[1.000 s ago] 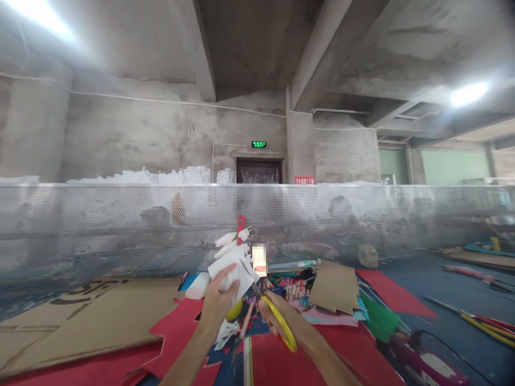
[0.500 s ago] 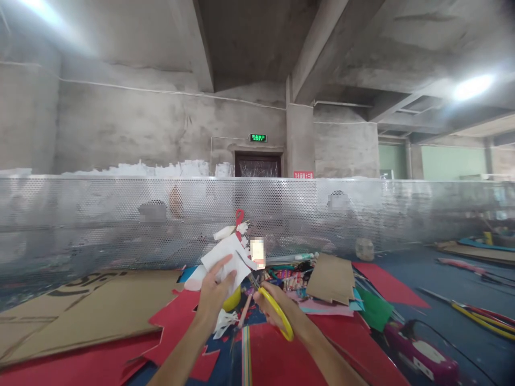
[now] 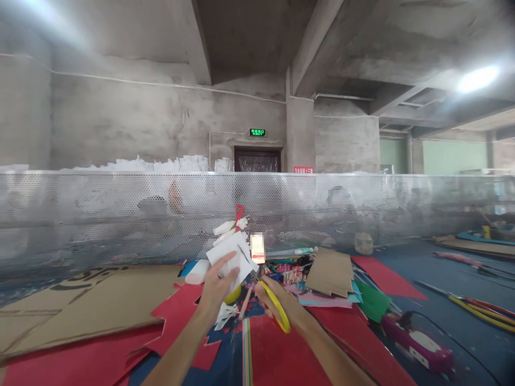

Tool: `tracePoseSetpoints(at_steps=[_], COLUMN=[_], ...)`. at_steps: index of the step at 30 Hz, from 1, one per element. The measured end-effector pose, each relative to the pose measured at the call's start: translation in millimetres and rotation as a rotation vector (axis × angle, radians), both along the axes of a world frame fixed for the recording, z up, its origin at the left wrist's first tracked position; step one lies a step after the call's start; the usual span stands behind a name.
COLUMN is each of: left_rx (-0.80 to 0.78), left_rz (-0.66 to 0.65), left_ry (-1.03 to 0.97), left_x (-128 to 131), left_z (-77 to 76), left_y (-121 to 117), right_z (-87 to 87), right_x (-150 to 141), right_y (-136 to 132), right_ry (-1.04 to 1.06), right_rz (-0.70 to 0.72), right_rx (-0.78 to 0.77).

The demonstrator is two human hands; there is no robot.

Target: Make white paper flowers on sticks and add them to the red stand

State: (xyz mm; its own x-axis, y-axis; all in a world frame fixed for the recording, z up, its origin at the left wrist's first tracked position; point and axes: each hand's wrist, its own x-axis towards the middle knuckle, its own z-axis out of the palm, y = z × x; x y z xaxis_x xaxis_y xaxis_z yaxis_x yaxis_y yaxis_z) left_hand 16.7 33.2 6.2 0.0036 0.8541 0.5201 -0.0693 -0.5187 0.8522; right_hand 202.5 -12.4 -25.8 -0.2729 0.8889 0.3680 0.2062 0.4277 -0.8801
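Observation:
My left hand (image 3: 222,280) grips a sheet of white paper (image 3: 229,254), thumb and fingers closed on its lower part. A cut runs into the paper from its right side. In my right hand (image 3: 270,300) is a pair of scissors with yellow handles (image 3: 281,313); the blades point up and left at the paper's right edge. How far the blades are apart is too small to tell. White cut scraps (image 3: 226,315) lie below the paper, next to a yellow round thing (image 3: 233,295). Behind the paper stand white bottle-like shapes (image 3: 223,228) and a red hook-shaped piece (image 3: 239,210).
Brown cardboard (image 3: 100,305) and red sheets (image 3: 177,305) spread at left. A red stack (image 3: 281,348) lies in front. To the right are a cardboard piece (image 3: 330,272), a green sheet (image 3: 370,300), a purple device (image 3: 418,340) and long yellow-handled tools (image 3: 478,313). A perforated metal panel (image 3: 281,209) stands behind.
The white paper tilted and shifted slightly between frames while the scissors stayed at its right edge. The whole view has drifted upward a little. Both hands keep their holds.

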Motion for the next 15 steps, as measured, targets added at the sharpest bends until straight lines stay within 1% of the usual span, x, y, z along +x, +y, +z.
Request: tracePoseSetpoints(at_steps=[3, 5, 9, 15], left_rx=[-0.015, -0.015, -0.039, -0.024], left_rz=[-0.005, 0.003, 0.023, -0.014], left_ry=[0.011, 0.011, 0.015, 0.011], left_x=[0.3, 0.8, 2.5, 4.2], left_z=[0.2, 1.2, 2.8, -0.4], left_y=[-2.5, -4.7, -6.6, -3.3], right_z=[-0.8, -0.9, -1.1, -3.8], right_x=[0.0, 0.6, 2.0, 2.9], right_y=[1.9, 2.9, 4.8, 8.6], right_ry=[0.009, 0.010, -0.002, -0.042], right_rz=[0.042, 0.044, -0.009, -0.037], right_rx=[0.055, 0.047, 0.037, 0.011])
